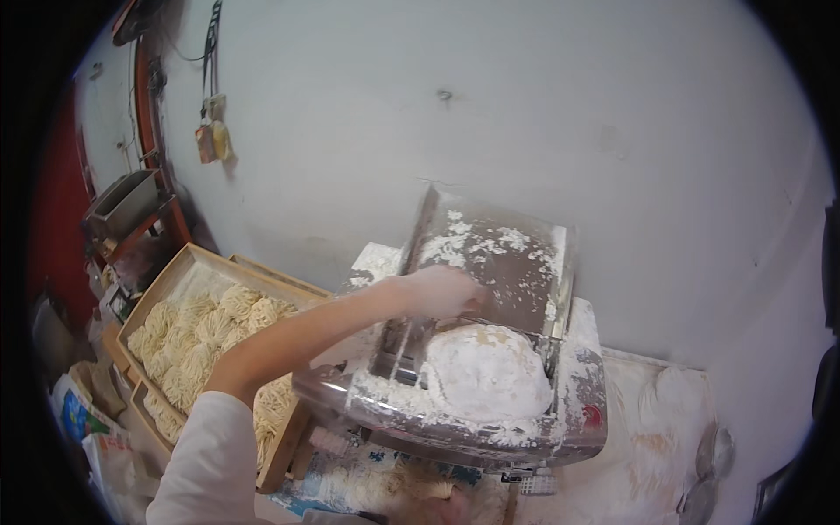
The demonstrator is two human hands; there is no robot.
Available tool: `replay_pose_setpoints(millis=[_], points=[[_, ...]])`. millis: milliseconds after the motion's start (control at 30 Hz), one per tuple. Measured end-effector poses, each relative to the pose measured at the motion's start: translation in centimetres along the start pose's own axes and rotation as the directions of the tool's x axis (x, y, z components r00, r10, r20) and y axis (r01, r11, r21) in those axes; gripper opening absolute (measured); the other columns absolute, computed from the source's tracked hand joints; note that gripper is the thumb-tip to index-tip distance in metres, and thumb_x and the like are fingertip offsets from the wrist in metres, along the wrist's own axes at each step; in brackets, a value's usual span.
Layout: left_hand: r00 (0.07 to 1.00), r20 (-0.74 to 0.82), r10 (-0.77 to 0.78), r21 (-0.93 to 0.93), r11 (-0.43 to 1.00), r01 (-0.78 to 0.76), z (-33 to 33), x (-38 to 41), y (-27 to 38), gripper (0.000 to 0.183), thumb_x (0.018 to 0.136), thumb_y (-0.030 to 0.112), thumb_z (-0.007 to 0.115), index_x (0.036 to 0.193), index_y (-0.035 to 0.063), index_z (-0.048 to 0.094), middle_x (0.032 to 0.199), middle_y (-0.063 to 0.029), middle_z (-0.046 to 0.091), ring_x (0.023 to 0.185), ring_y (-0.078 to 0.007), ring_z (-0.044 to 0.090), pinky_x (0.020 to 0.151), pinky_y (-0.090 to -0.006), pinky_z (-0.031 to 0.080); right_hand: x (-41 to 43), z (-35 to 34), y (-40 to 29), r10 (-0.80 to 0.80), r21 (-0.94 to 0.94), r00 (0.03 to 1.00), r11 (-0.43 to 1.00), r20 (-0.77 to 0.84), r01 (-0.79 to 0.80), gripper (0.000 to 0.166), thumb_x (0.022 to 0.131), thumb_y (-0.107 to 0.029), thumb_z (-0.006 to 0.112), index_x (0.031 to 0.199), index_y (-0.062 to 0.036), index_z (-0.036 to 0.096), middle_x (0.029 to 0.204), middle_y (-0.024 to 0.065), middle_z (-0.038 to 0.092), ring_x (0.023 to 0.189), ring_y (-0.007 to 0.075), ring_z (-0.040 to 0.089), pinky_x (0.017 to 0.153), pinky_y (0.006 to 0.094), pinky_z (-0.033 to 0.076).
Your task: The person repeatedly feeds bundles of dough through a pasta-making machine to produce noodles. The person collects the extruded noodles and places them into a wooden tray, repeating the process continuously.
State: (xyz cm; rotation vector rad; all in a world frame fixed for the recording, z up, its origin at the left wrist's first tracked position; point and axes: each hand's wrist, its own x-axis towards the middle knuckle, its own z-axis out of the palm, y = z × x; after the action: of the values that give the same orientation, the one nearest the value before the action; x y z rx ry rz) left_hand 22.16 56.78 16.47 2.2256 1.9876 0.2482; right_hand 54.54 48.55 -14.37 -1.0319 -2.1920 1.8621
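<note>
My left hand (453, 293), dusted with flour, is over the sloped metal feed tray (512, 272) of a dough sheeting machine (453, 426). Its fingers are curled; whether they hold anything is hidden. Just below it, a large flour-covered mass of dough (489, 374) rests over the machine's roller opening. What looks like my right hand (446, 508) is blurred at the bottom edge, near floury dough or noodles (400, 482) under the machine's front; its grip cannot be made out. Loose flour lies on the tray and the machine's top.
To the left, a wooden tray (154, 298) holds many bundles of fresh noodles (213, 328), with another tray beneath. A floury surface (646, 420) extends right of the machine. Bags (88, 407) stand at the lower left, and a metal container (125, 203) sits farther back. A wall rises behind.
</note>
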Motion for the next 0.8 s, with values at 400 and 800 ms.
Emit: replay_pose_setpoints(millis=[400,800], points=[[0.931,-0.250,0.266,0.198,0.955,-0.220,4.7,-7.5,2.2,0.022,0.080,0.019,0.057,0.093,0.0012,0.059,0.097,-0.0134,0.058,0.097,-0.0263,0.057,0.076,-0.0407,0.049,-0.9,3.9,-8.5,-0.050,-0.130,0.997,0.990,0.063,0.058,0.037,0.068,-0.012,0.076,0.102,0.0000,0.067,0.093,0.0096,0.070,0.087,0.0202,0.065,0.080,0.0342,0.051],[0.796,-0.315,-0.517,-0.292,0.851,0.437,2.1,-42.6,-14.2,0.026,0.092,0.020,0.051,0.112,0.0072,0.060,0.113,-0.0122,0.063,0.104,-0.0315,0.060,0.088,-0.0406,0.049,-6.1,2.4,-38.1,-0.489,-0.469,0.839,0.698,0.240,0.541,0.038,0.070,-0.007,0.072,0.107,-0.0001,0.064,0.098,0.0080,0.068,0.090,0.0184,0.064,0.081,0.0319,0.050]])
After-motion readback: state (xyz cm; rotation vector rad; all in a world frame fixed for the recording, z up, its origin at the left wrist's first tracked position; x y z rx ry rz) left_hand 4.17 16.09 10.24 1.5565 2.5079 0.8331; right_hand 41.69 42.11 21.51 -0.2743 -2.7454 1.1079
